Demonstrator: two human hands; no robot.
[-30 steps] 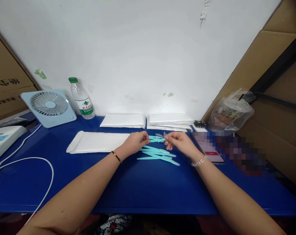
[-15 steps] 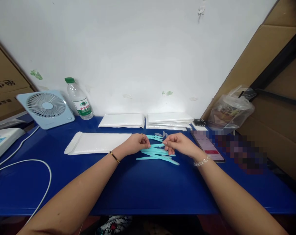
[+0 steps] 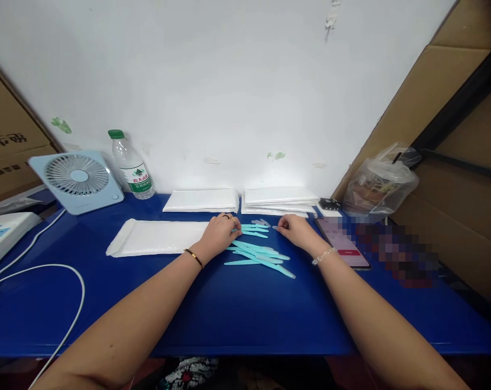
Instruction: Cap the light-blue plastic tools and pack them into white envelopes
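Several teal plastic sticks (image 3: 261,255) lie in a loose pile on the blue table (image 3: 229,309) between my hands. A few more teal sticks (image 3: 255,229) and small grey caps (image 3: 261,221) lie just behind the pile. My left hand (image 3: 220,234) rests on the table with its fingers curled, pinching the near end of one of the far teal sticks. My right hand (image 3: 296,230) is curled too, its fingertips closed on a small grey cap (image 3: 275,227). A flat white padded envelope (image 3: 159,237) lies beside my left hand.
Two stacks of white envelopes (image 3: 202,200) (image 3: 280,199) sit by the wall. A small blue fan (image 3: 77,179), a water bottle (image 3: 132,165) and a white cable (image 3: 38,271) are at the left. A phone (image 3: 342,241), a plastic bag (image 3: 381,181) and cardboard boxes are at the right.
The teal stick held between both hands went down onto the pile. Both hands then moved back to the far sticks and caps.
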